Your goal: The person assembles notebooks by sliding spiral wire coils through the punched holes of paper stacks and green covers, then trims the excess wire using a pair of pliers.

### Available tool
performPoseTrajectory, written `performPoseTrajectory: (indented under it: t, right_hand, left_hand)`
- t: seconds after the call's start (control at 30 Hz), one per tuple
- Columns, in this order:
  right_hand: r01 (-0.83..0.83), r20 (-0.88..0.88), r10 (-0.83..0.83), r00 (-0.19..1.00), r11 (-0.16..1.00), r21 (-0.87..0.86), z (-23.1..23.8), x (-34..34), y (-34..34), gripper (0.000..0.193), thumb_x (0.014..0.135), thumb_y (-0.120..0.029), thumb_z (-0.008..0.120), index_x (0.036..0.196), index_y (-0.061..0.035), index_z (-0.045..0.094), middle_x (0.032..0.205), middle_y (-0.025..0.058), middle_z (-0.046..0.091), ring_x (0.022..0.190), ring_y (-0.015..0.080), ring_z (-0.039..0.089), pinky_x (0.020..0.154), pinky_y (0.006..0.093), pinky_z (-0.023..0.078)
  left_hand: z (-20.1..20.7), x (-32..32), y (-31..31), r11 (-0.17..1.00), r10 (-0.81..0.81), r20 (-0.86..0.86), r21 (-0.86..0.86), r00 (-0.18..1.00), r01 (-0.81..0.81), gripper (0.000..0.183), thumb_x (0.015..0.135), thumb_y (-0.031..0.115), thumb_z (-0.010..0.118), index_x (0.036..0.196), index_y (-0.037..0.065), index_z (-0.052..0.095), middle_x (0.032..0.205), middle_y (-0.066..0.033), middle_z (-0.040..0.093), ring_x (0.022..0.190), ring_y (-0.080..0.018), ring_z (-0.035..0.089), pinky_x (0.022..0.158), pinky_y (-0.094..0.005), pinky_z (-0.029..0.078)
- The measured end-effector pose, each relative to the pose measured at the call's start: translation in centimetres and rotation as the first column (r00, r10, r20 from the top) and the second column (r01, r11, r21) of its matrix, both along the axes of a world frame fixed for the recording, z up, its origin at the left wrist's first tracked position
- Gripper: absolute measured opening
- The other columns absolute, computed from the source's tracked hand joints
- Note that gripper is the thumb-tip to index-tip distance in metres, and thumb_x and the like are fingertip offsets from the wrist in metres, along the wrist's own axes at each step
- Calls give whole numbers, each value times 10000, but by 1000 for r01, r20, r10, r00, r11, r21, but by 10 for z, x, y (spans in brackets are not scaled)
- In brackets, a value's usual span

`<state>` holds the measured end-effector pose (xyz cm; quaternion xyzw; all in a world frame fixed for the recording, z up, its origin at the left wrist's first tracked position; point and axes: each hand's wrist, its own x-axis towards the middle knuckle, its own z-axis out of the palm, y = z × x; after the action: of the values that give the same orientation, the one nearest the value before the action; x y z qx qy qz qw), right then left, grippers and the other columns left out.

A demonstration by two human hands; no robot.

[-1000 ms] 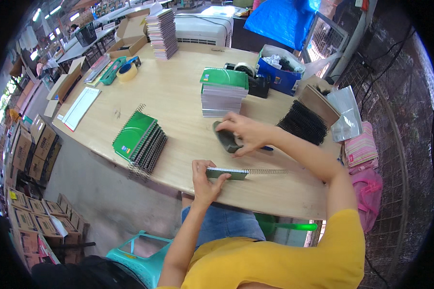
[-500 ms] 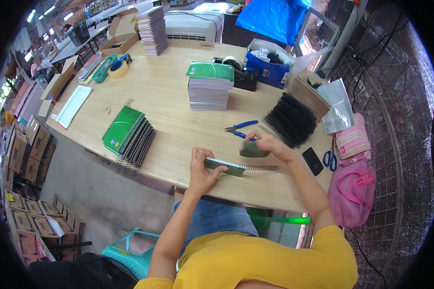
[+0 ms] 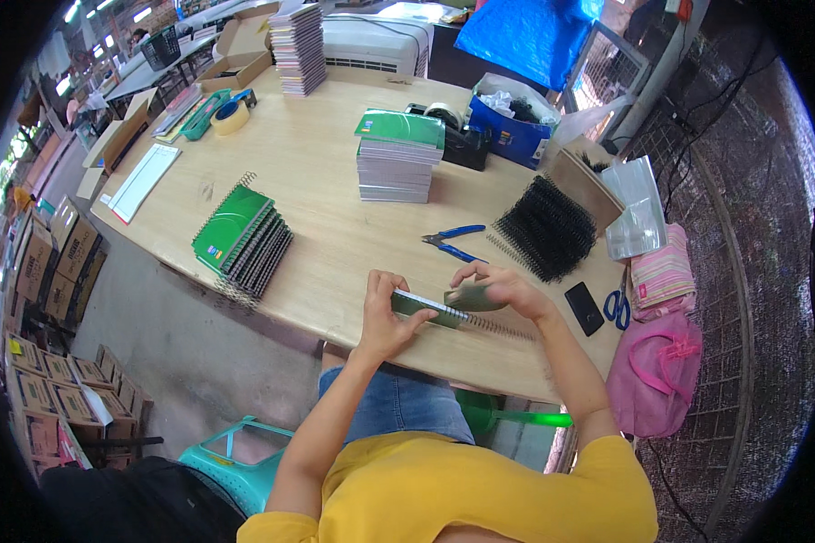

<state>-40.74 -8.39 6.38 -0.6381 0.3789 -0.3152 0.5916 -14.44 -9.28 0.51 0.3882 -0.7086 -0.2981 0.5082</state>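
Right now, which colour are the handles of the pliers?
The handles are blue, clearest in the head view.

Grey flr [image 3: 204, 362]; lt wood tbl [image 3: 330, 222]

Pale wood-grained table [image 3: 335, 195], blue-handled pliers [image 3: 441, 240] just beyond the right fingers [image 3: 484, 272], black spiral coils [image 3: 545, 228], dark smartphone [image 3: 584, 308] and blue-handled scissors [image 3: 617, 310] to their right, stacked green spiral notebooks [image 3: 243, 235] well left of the left fingers [image 3: 377, 288], piled green-covered booklets [image 3: 396, 163] straight beyond these fingers

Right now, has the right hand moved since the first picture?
Yes: judged against the middle notebook stack, the right hand has moved rightward and closer to the yellow shirt.
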Motion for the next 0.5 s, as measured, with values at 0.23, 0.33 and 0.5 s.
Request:
performPoseTrajectory:
  t: [0.23, 0.33, 0.5]
  right_hand:
    - [-11, -472, -148, 869, 948, -317, -8, 12, -5, 473, 880, -445, 681, 1089, -23, 729, 1236, 95, 636, 1088, 217, 637, 982, 340, 463]
    - [78, 97, -79, 992, 997, 9, 3, 19, -6, 418, 873, -397, 700, 1102, -49, 726, 1214, 105, 641, 1064, 265, 653, 980, 361, 473]
    - [52, -376, -214, 902, 916, -398, -22, 12, -21, 344, 915, -338, 681, 1089, -45, 730, 1169, 98, 632, 1044, 248, 628, 940, 361, 476]
  left_hand:
    - [-8, -1, -6, 1000, -20, -13, -17, 1000, 19, 565, 627, 186, 938, 965, 55, 505, 921, -80, 468, 818, -239, 483, 722, -348, 427]
    - [-11, 0, -5, 999, -33, -23, -8, 999, 33, 576, 625, 184, 944, 977, 55, 506, 921, -77, 467, 810, -230, 486, 717, -337, 428]
    - [-12, -2, -6, 998, -66, -33, 2, 997, 66, 591, 630, 183, 947, 990, 55, 495, 917, -72, 459, 809, -216, 480, 714, -328, 428]
